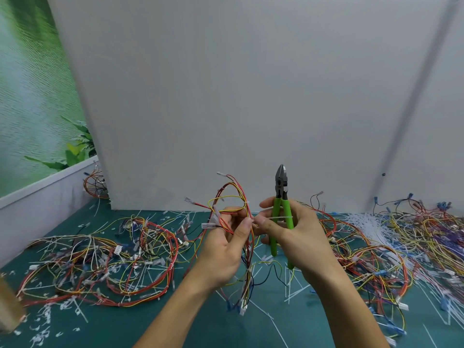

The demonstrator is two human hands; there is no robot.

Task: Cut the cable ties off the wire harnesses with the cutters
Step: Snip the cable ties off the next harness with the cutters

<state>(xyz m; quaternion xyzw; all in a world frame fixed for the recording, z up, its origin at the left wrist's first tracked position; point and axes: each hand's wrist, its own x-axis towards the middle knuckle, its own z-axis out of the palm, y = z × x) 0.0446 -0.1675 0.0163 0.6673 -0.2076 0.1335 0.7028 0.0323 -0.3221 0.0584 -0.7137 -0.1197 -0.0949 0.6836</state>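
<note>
My left hand (227, 243) grips a red and yellow wire harness (234, 197) lifted above the table, its loops rising over the fingers and its lower end with white connectors hanging down. My right hand (292, 234) holds the green-handled cutters (281, 187) upright, jaws closed and pointing up. Thumb and forefinger of my right hand also pinch a white cable tie (280, 217) that crosses the cutter handles, right beside my left thumb.
A pile of red and yellow harnesses (100, 262) lies on the green mat (120, 330) at left. Another multicoloured pile (401, 237) lies at right with a bundle of white ties (364, 219). Cut tie scraps litter the mat. A white board (251, 96) stands behind.
</note>
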